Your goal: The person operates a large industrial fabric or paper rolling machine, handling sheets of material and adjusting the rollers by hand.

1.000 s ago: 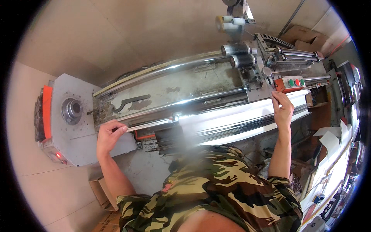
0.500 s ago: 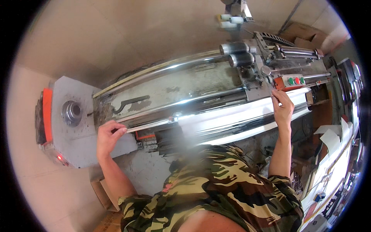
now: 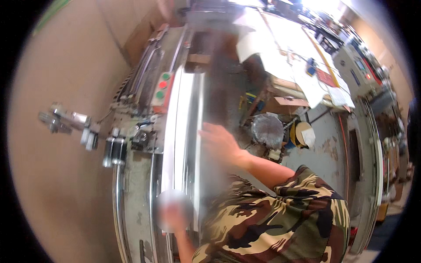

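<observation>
Grey, worn workshop floor (image 3: 324,155) shows on the R, under a white-topped bench (image 3: 285,37) w/ papers and small bits on it, beige wall (image 3: 66,175) on the L. Btwn them runs a long mach w/ chrome rails (image 3: 117,193), dark rollers (image 3: 115,151) w/ silvery ends, and a button box (image 3: 162,90) w/ green, red and green btns, orange on its near side. White trough (image 3: 172,140) lies lengthwise along the mach's R side, just beside the btn box, w/ dark strips (image 3: 191,131) running down it, approx parallel to the rails. R hand (image 3: 219,142) is at the trough's R edge abt midway along, fingers stretched toward the strips, back of hand up; motion blur, so can't tell if they're closed on anything. L hand (image 3: 174,215) is at the trough's near end, mostly behind a round pale smudge, so can't tell its grip either. Camo sleeve (image 3: 307,186) on the R arm; plastic-covered bin (image 3: 267,129) and yellow bucket (image 3: 293,133) stand beyond it, nr the bench
</observation>
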